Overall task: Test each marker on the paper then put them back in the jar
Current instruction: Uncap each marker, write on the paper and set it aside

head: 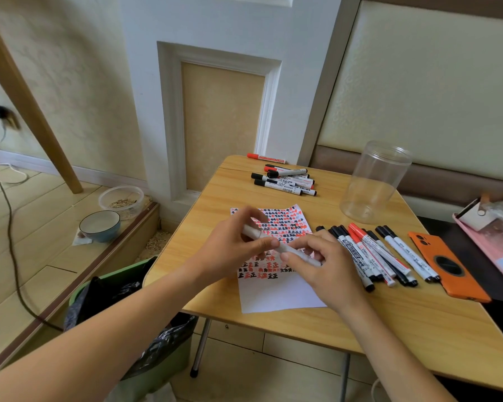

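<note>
one clear jar (pixel 373 181) standing empty on the desk (pixel 317 317), two marker piles, far pile (pixel 285 181) and right pile (pixel 375 256), left hand (pixel 230 248) and right hand (pixel 323 265) both closed on one white marker (pixel 285 249) over the scribbled paper (pixel 276 291)

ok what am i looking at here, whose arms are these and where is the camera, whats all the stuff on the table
There is no machine here. A person wears a camera on the head, so you look down along their own arms. The left hand and right hand together hold one white marker above a sheet of paper covered in red and black test marks. On the wooden table lie two piles of markers, a far pile and a near pile, an empty clear jar and an orange phone.
</note>
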